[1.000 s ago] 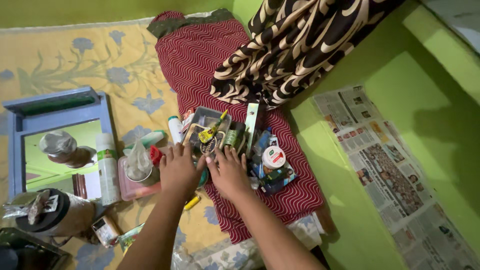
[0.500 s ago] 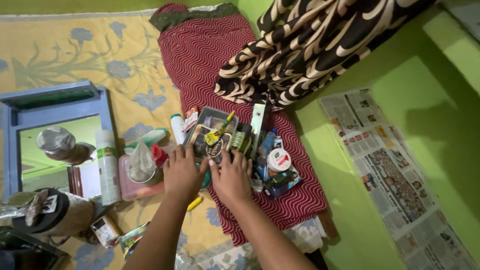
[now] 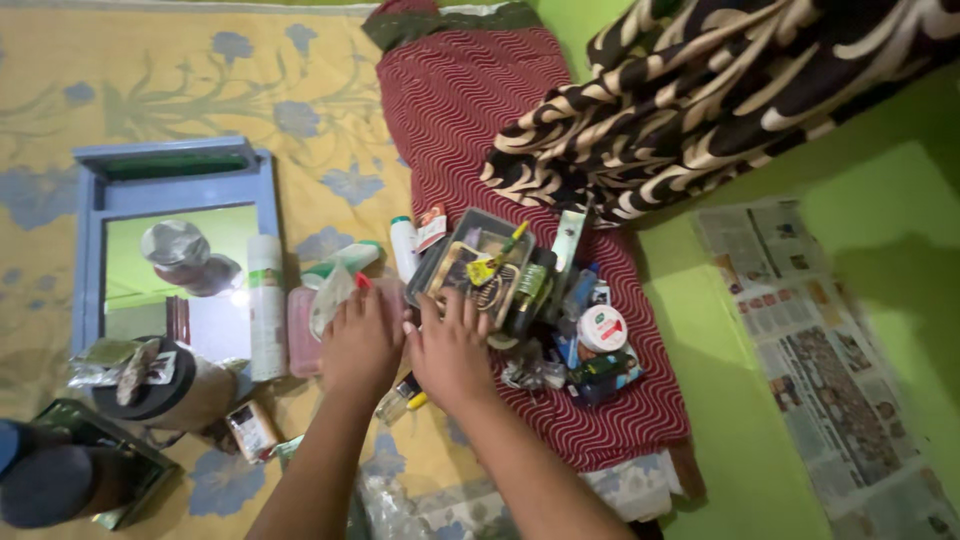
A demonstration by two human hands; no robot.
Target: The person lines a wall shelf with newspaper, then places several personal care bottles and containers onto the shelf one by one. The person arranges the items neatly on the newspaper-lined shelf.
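As we look down at the red cloth (image 3: 470, 120), our left hand (image 3: 360, 345) and right hand (image 3: 450, 352) lie flat at its left edge, fingers spread, pinching nothing. The right fingertips touch a dark tray (image 3: 470, 265) of small bottles on the cloth, probably to steady it. A pink box (image 3: 302, 340) sits just left of the cloth, a mirror (image 3: 170, 250) farther left.

Left: mirror (image 3: 170, 250) on the mat (image 3: 200, 90), spray can (image 3: 266, 305) just right of it.
Middle: both hands side by side, left hand (image 3: 362, 345) and right hand (image 3: 450, 352), tray (image 3: 470, 265) beyond them.
Right: round tin (image 3: 603, 328) on the cloth (image 3: 460, 110), newspaper (image 3: 820, 350) farther right.
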